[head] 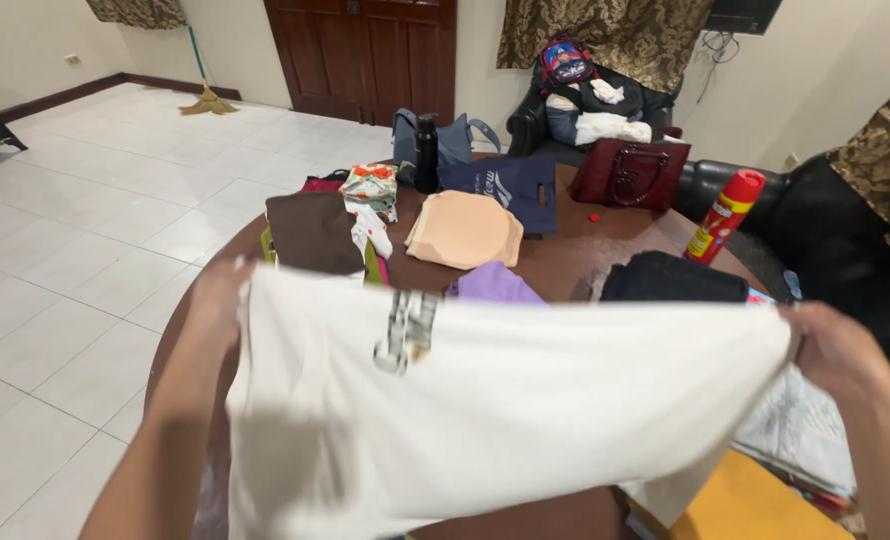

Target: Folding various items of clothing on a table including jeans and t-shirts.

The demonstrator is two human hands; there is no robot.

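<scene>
Here, a white shirt (525, 400) stretched between both hands above the surface (565, 270).
Left hand (220, 295) and right hand (840, 350) each grip one top corner.

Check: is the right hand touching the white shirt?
Touching. Head view shows the right hand gripping the white shirt's stretched edge, cloth bunched in its fingers.

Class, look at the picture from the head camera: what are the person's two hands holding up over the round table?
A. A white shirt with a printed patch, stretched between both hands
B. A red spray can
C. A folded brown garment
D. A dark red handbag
A: the left hand and the right hand each grip one side of the white shirt, spread wide above the round table.
</scene>
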